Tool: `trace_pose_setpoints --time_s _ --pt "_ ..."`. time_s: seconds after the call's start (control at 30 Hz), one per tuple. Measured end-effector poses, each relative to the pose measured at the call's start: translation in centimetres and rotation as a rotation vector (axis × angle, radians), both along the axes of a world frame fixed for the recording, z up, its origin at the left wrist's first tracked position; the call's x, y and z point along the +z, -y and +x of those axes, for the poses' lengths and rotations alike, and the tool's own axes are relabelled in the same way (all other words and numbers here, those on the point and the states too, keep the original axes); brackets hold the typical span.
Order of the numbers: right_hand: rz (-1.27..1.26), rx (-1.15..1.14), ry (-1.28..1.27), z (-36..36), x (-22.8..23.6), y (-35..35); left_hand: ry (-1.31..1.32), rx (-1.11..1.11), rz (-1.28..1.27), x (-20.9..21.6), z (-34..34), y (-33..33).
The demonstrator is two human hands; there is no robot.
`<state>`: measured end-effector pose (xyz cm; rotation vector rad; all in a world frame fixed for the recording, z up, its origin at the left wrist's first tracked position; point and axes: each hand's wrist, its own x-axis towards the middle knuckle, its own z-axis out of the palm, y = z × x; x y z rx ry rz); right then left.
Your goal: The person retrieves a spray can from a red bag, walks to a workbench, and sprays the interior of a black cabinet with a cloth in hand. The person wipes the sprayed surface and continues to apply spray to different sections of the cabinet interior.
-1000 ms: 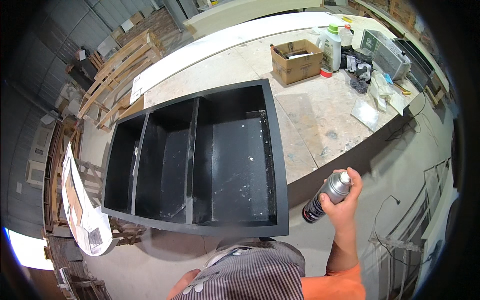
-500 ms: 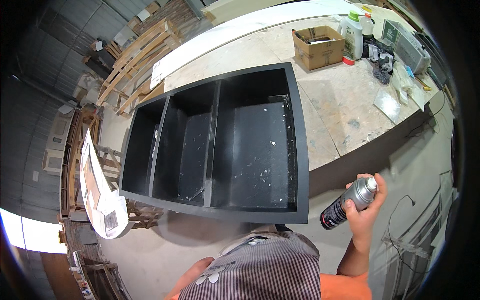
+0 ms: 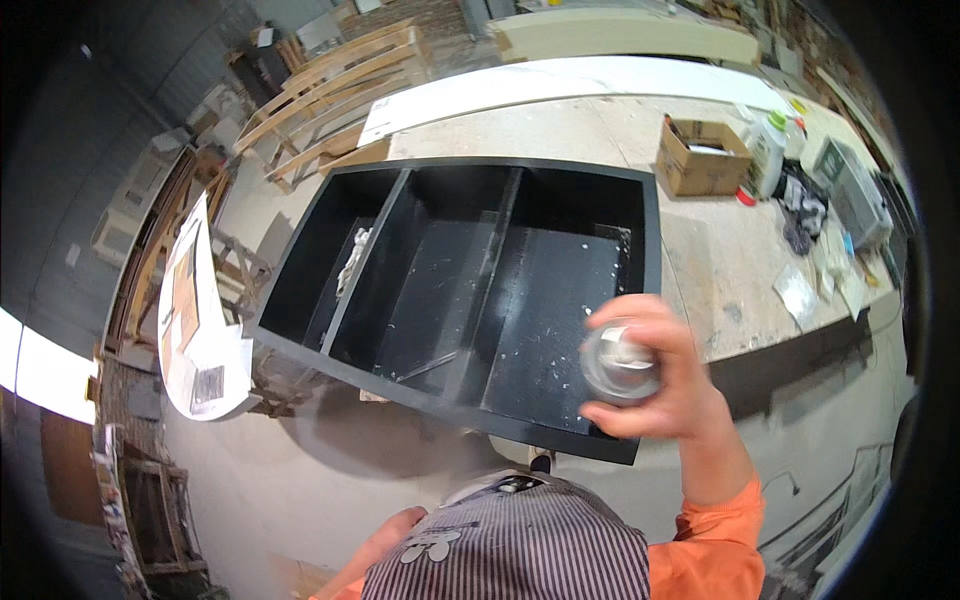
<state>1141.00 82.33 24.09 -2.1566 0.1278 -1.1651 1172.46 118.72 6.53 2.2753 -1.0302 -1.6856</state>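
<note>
My right hand (image 3: 655, 375) is raised close to the camera and grips a spray can (image 3: 620, 362), blurred, with its round end facing me. It hovers over the near right corner of a black three-compartment cabinet box (image 3: 470, 285) lying open side up on a workbench (image 3: 740, 260). A white rag (image 3: 352, 262) lies in the left compartment. White specks dot the right compartment. My left hand (image 3: 385, 540) shows only partly at the lower edge, beside my striped apron, and it holds nothing that I can see.
A cardboard box (image 3: 700, 160), a white bottle with a green cap (image 3: 768, 152), dark cloth (image 3: 800, 215) and papers sit at the bench's far right. Wooden frames (image 3: 320, 95) are stacked behind. A round white board (image 3: 195, 320) stands left on the concrete floor.
My right hand has swung the spray can up and leftward, from beside the bench to over the cabinet's near right corner. My view has turned, and the cabinet now sits more centrally.
</note>
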Motion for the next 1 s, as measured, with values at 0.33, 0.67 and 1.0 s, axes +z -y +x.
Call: trace_pose_setpoints --time_s 0.33,0.67,1.0 --pt "0.084 0.349 -0.864 11.0 -7.3 0.9 -0.029 0.178 -0.387 -9.7 -0.8 -8.4" --pt "0.071 0.365 -0.911 12.2 -8.0 0.8 -0.032 0.200 -0.512 -14.4 -1.1 -12.2" --pt "0.096 0.283 -0.956 12.1 -7.6 1.1 -0.043 0.208 -0.478 -11.2 -1.1 -10.7"
